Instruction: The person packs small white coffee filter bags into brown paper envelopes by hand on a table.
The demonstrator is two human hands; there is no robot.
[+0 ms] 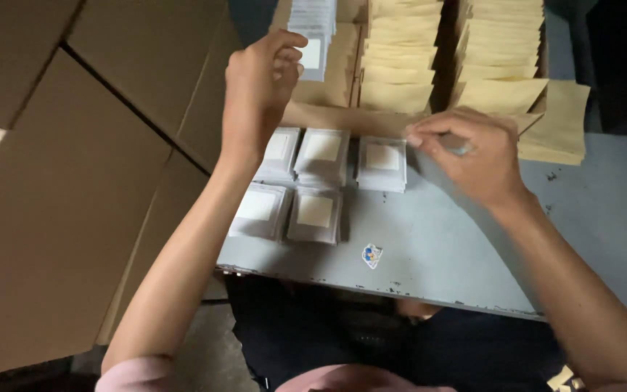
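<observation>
Sorting small clear packets into stacks on a grey table.

Five stacks of clear packets (316, 155) already lie on the table (437, 247); a row of them (312, 29) and many tan envelopes (400, 65) still stand in the box (328, 116) behind, so much seems left. The left hand (259, 91) reaches up to the row, fingers curled around a packet. The right hand (473, 156) hovers beside the rightmost stack (382, 163), fingertips pinched on something small and unclear.

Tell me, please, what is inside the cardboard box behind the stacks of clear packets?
The cardboard box holds rows of tan paper envelopes and, at its left, a row of clear packets. The left hand covers part of them; the box's bottom is hidden.
</observation>
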